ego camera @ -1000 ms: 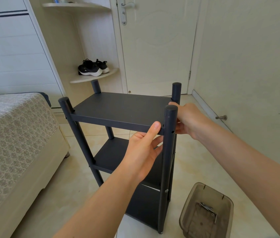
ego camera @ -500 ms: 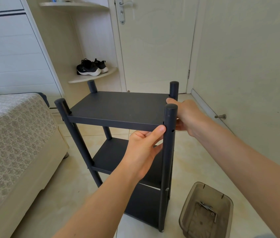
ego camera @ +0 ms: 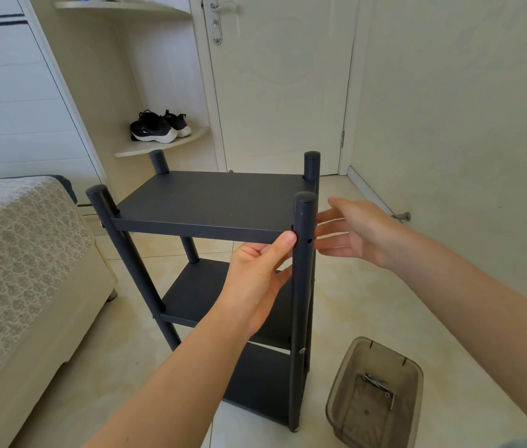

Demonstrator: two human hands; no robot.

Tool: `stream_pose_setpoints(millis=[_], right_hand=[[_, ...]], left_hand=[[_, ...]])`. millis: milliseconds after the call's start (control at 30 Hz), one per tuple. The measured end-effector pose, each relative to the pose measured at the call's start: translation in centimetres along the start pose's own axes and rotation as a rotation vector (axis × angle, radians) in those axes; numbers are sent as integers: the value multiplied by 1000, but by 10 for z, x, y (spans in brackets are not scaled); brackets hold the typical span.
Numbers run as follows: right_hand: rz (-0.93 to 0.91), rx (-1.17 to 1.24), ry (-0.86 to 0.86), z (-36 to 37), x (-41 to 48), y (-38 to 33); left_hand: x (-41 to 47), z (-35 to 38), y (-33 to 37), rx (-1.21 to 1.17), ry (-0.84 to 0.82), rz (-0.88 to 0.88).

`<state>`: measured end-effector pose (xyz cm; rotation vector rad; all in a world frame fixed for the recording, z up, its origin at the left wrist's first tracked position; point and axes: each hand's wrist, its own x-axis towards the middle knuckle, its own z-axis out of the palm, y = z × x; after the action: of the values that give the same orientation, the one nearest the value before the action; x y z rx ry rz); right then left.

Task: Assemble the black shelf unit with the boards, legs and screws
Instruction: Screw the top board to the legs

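Note:
The black shelf unit (ego camera: 213,202) stands upright on the tiled floor, with three boards between round legs. My left hand (ego camera: 257,279) holds the top board's front edge from below, thumb tip on the edge beside the near right leg (ego camera: 302,286). My right hand (ego camera: 357,232) hovers just right of that leg, fingers straight and spread, apart from it. An open screw hole shows on the leg near the top board. A screw head shows lower on the same leg.
A smoky plastic bin (ego camera: 375,396) holding a few metal screws sits on the floor at lower right. A bed (ego camera: 19,270) fills the left side. A closed door (ego camera: 281,85), a corner shelf with black shoes (ego camera: 158,126) and a wall doorstop (ego camera: 402,216) lie beyond.
My right hand has let go of the shelf's right side and moved away to the right, fingers spread. My left hand stays on the top board.

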<state>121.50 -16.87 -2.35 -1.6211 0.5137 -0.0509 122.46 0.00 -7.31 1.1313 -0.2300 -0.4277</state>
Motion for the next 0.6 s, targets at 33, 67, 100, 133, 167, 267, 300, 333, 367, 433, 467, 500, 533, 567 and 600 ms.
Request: stream_pose_setpoints(millis=[33,67,100,133,167,267,300,333,367,433,467,500,533,567,600], right_hand=[[4,-26,-14,-6,-3,5],[7,-56,-28,-12,-5,10],[12,-92,-38,-17,-7,17],[20,-139,-48,-23,-8,25],[32,-200,-56,-28,-9,35],[101,-403,-103,-40,-10,81],[141,-473,-144,-44,-10,102],[193,-560,-199,-47,-10,125],[243,-655,-262,-50,-10,149],[304,-838,-378,-54,-6,195],[318,-909,-400,-55,-3,214],[326,-957,-400,-54,2,230],[341,-961,-382,-52,5,244],[347,-943,-357,-49,9,258],[350,-930,-337,-45,12,270]], left_hand=[[1,1,-1,-3,8,7],[1,3,-2,-9,13,15],[2,4,-3,-12,17,23],[2,7,-4,-12,20,32],[3,9,-4,-8,26,40],[3,13,-7,11,52,47],[3,13,-7,8,50,45],[3,13,-8,4,44,44],[2,12,-8,4,39,47],[1,10,-7,16,23,53],[1,9,-7,20,19,51],[0,9,-8,22,14,52],[0,8,-9,23,11,50],[0,8,-9,21,13,47],[-1,8,-10,17,16,46]])
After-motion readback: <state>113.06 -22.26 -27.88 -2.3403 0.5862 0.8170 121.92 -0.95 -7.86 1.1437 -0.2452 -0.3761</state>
